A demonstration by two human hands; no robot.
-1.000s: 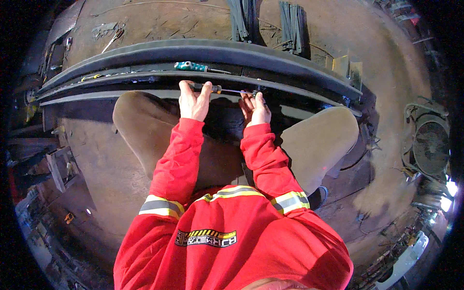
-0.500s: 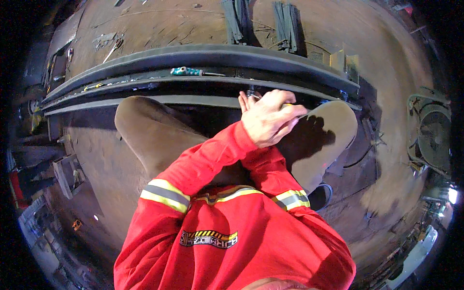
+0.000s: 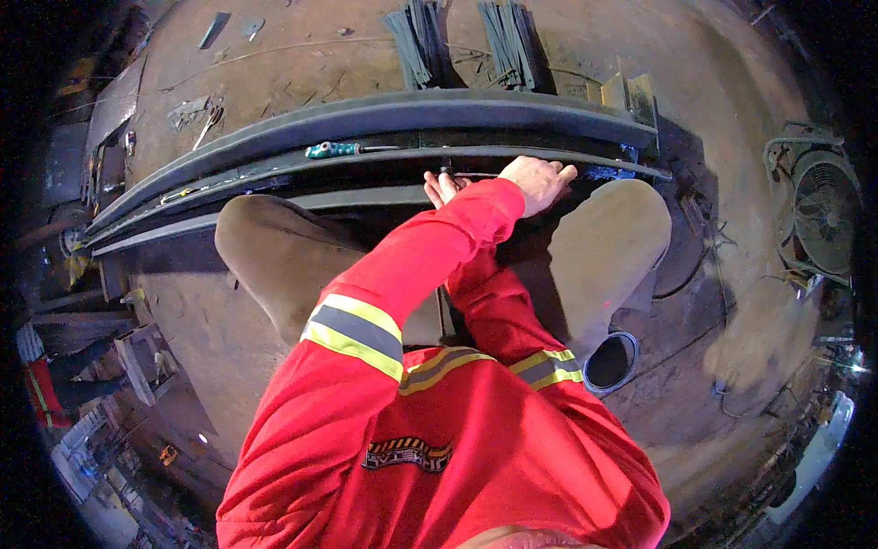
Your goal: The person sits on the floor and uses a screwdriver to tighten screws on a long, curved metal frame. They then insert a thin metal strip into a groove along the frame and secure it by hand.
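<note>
L hand [image 3: 540, 183] crossed over to R side, fingers curled round a thin-shafted tool [image 3: 477, 175], its grip end hidden in the fist. R hand [image 3: 442, 187], wrist hidden under red L sleeve [image 3: 421, 247], has fingers at a small dark fitting [image 3: 446, 171]; can't tell if pinched. Tool approx. horiz., just above the steel beams [image 3: 402, 112], tip toward fitting; shaft slim, straight. Beams long, grey, matt, flanged. Screwdriver [image 3: 333, 150] w/ teal-and-white handle rests on them, L of fitting.
</note>
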